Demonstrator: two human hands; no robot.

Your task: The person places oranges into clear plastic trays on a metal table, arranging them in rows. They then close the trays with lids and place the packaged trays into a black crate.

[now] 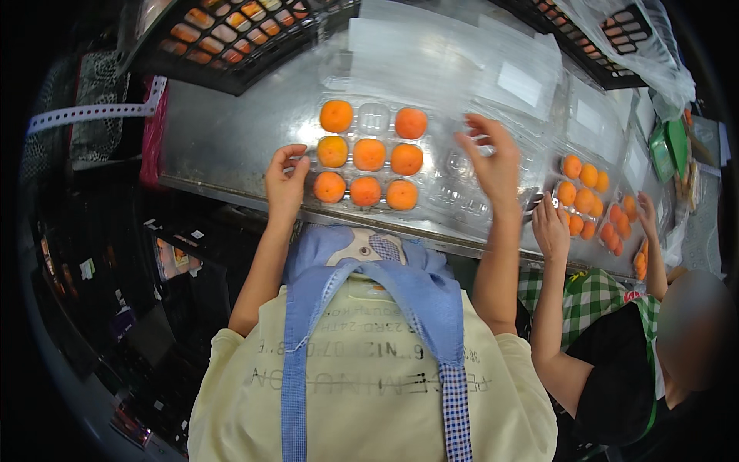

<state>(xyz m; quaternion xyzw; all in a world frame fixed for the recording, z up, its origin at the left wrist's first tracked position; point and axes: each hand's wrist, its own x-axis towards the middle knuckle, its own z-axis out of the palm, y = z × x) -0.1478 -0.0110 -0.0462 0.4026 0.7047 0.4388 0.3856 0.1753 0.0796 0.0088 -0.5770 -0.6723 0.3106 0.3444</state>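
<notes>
A clear plastic clamshell tray lies on the metal table before me, its cells in three rows of three. Orange apricot-like fruits sit in the cells, except the middle one of the far row, where bare plastic shows. My left hand is at the tray's left edge, fingers loosely curled and apart, with nothing visible in it. Slightly blurred, my right hand hovers right of the tray, thumb and fingers spread and holding nothing. Beneath and beside it lie clear moulded trays with no fruit in them.
Black plastic crates of fruit stand at the back left and back right. To my right, a co-worker's hand touches another fruit-filled tray. Clear lids cover the table's far side. A perforated strip juts out at left.
</notes>
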